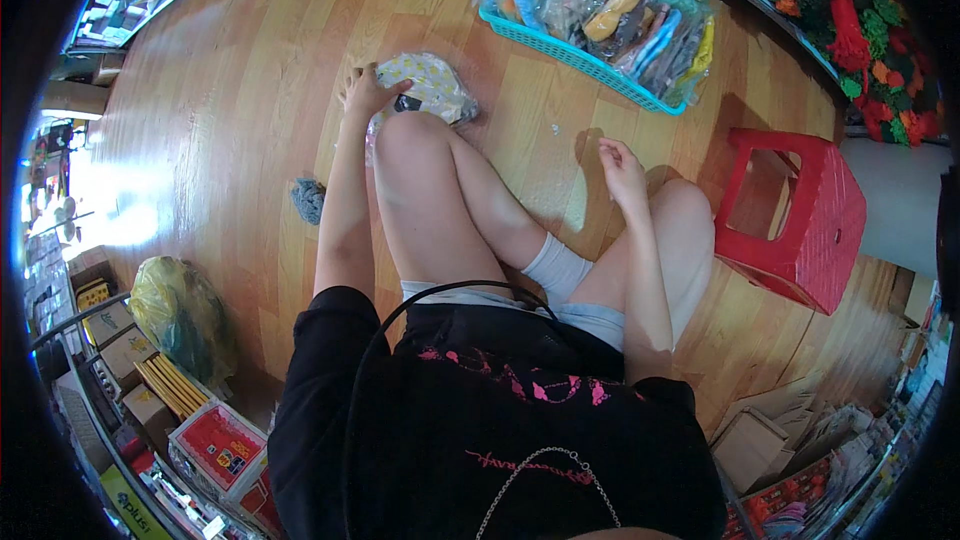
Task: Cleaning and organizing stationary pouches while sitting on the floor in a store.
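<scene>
My left hand (369, 94) rests with spread fingers on the left end of a clear plastic bag holding white fabric with a yellow pattern (427, 82); whether it grips the bag cannot be told. The bag lies on the wood-look floor just beyond my left knee, which hides part of it. My right hand (621, 169) is raised near my right knee, its fingers loosely bent and holding nothing. Ahead of it stands a turquoise plastic basket (585, 61), filled with bagged items in several colours, among them a tan one (613, 11).
A red plastic stool (832, 225) lies on its side at the right. A grey crumpled cloth (308, 200) is on the floor beside my left forearm. A yellowish plastic bag (180, 315) and boxes (217, 446) are at lower left, flattened cardboard (754, 450) at lower right.
</scene>
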`<state>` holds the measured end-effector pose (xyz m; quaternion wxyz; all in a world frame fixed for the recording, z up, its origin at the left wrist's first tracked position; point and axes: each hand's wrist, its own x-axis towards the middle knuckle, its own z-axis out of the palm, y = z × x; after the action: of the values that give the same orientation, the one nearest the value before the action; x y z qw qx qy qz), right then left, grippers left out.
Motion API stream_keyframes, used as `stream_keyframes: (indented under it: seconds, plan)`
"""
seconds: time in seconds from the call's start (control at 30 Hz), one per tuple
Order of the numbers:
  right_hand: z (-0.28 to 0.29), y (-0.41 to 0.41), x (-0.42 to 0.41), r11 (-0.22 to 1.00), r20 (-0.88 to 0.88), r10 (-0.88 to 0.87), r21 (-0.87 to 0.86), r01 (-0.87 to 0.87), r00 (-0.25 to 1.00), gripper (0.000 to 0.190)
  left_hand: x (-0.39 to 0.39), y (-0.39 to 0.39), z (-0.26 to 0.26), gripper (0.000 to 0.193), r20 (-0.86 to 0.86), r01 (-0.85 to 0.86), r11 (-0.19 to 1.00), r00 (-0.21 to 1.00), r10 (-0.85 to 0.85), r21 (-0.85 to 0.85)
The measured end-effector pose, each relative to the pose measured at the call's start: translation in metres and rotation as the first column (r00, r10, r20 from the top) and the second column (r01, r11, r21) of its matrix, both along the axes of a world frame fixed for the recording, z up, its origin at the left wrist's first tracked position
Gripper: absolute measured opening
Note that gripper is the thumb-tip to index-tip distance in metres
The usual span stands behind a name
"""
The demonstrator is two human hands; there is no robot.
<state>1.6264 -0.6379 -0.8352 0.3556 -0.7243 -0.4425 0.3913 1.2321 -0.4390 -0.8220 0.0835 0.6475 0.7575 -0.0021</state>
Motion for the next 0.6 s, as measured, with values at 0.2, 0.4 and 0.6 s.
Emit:
stream_keyframes:
  seconds: [0.2, 0.4, 0.6]
  plan:
    - [0.021, 0.002, -0.013, 0.999, 0.043, 0.021, -0.046, -0.019, 0.999, 0.026, 0.000, 0.007, 0.060, 0.054, 0.113, 0.311, 0.922, 0.933, -0.342, 0.230]
    - [0.036, 0.001, -0.029, 0.991, 0.053, 0.076, 0.108, -0.081, 0.996, 0.025, 0.047, -0.001, 0.119, 0.035, 0.553, 0.191, 0.897, 0.731, -0.400, 0.398]
    - [0.059, 0.010, -0.037, 0.966, 0.068, -0.086, 0.250, 0.067, 0.994, 0.031, 0.095, -0.036, 0.080, 0.041, 0.975, 0.213, 0.977, 0.220, -0.028, -0.020]
